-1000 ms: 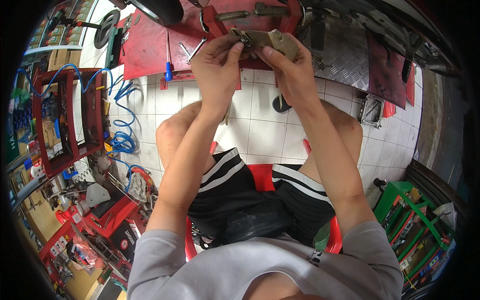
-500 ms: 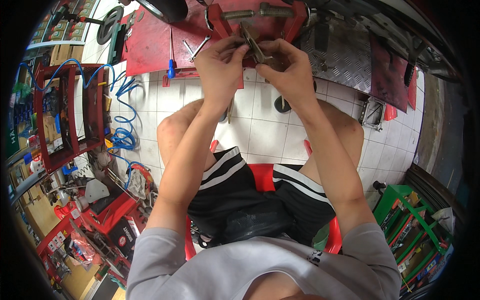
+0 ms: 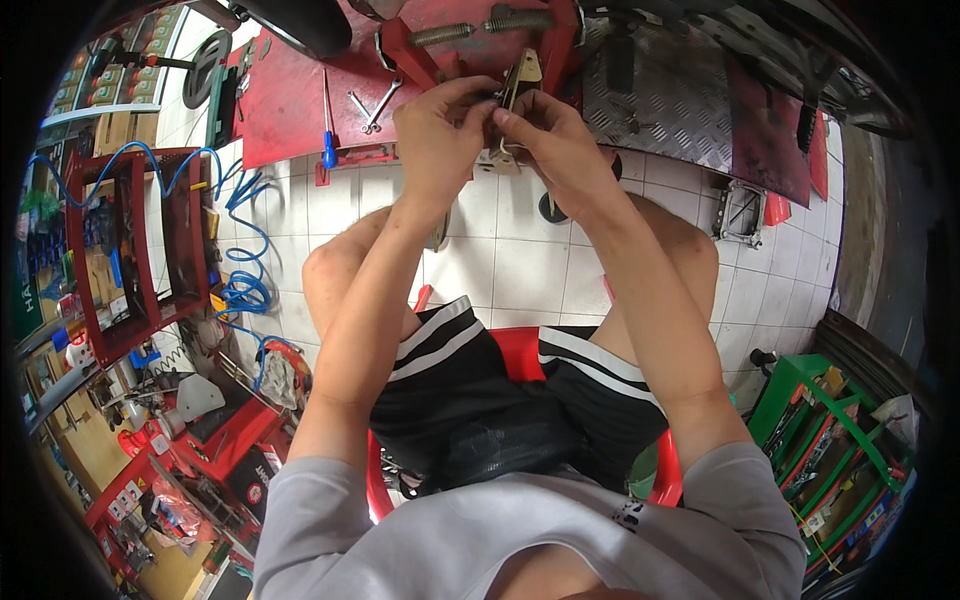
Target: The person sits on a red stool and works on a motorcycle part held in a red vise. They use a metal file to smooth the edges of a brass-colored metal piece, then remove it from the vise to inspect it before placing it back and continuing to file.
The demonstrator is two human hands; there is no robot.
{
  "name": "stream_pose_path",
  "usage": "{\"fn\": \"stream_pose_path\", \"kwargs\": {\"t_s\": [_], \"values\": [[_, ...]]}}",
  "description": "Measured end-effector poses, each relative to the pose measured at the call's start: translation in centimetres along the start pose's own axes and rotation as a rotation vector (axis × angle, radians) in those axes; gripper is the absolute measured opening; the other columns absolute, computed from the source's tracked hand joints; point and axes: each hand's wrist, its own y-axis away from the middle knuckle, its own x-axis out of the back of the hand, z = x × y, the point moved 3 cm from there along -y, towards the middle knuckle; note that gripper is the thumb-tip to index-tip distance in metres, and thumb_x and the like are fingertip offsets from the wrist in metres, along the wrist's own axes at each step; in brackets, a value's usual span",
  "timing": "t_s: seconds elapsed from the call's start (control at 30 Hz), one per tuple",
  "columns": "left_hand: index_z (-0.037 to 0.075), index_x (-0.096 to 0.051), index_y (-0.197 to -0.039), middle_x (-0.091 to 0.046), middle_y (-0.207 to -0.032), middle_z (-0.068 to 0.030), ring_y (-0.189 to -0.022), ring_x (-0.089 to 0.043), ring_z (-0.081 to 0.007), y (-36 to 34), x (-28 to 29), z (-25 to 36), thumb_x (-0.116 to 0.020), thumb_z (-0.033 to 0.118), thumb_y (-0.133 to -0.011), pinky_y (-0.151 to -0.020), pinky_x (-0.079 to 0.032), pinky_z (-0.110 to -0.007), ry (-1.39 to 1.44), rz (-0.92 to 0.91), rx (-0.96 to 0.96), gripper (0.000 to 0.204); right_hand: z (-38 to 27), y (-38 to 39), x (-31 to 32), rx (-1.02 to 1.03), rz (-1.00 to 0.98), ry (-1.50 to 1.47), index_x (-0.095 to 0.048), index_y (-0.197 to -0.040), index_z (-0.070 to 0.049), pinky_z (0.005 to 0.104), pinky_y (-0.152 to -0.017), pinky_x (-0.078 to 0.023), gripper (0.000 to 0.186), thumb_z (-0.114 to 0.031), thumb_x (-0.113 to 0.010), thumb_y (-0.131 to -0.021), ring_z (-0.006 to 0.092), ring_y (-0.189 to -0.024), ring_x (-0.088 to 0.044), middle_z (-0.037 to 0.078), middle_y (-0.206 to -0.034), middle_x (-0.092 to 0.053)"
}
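Just over the near edge of the red lift table (image 3: 285, 110), both hands meet around a flat, tan metal bracket (image 3: 528, 68) with holes in it. The bracket stands up on edge between them. My left hand (image 3: 440, 130) is closed at its left side, thumb and fingers pinched against it. My right hand (image 3: 555, 145) is closed on its right side, with the thumb near the left fingertips. Anything small between the fingertips is hidden. Behind the bracket is a red clamp (image 3: 410, 50) with threaded rods.
On the table's left lie a blue-handled screwdriver (image 3: 329, 150) and two wrenches (image 3: 380, 108). A treadplate ramp (image 3: 660, 105) is at right. A coiled blue air hose (image 3: 243, 290) hangs beside a red rack (image 3: 135, 260). A green tool trolley (image 3: 840, 430) stands at lower right.
The bracket has been turned more upright, its holed face now showing above the fingers. The right hand has shifted left and closed in toward the left hand. The whole view has moved slightly.
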Motion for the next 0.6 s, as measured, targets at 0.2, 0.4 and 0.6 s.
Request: {"fn": "stream_pose_path", "kwargs": {"t_s": [0.2,0.4,0.6], "values": [[-0.004,-0.069,-0.102,-0.071,-0.09,-0.01,-0.084,-0.067,-0.0137,-0.7,0.8,-0.2,-0.063,-0.001,-0.084,-0.073,-0.055,-0.026,0.07,-0.16,0.1,0.02,-0.3,0.0,-0.5,0.073,0.07,-0.061,-0.049,-0.117,0.004,0.0285,-0.075,-0.054,0.041,-0.008,-0.071,-0.085,0.015,-0.084,-0.065,0.009,-0.09,-0.064],[-0.004,-0.069,-0.101,-0.071,-0.082,-0.0095,-0.075,-0.067,-0.0124,-1.0,1.4,-1.2,-0.064,0.002,-0.086,-0.065,-0.054,-0.025,0.089,-0.14,0.046,0.017,-0.7,-0.1,-0.6,0.08,-0.013,0.038,-0.046,-0.13,0.002,0.0285,-0.075,-0.054,0.057,-0.006,-0.074,-0.081,0.0158,-0.086,-0.066,0.01,-0.092,-0.066],[-0.005,-0.069,-0.094,-0.07,-0.076,-0.0096,-0.069,-0.066,-0.0123,-0.9,1.7,-0.2,-0.065,0.004,-0.086,-0.061,-0.052,-0.025,0.016,-0.162,0.152,0.013,-0.9,-0.1,-0.3,0.111,-0.024,0.187,-0.05,-0.131,0.001,0.0276,-0.074,-0.053,0.061,-0.008,-0.078,-0.077,0.014,-0.082,-0.064,0.008,-0.092,-0.067]]}}
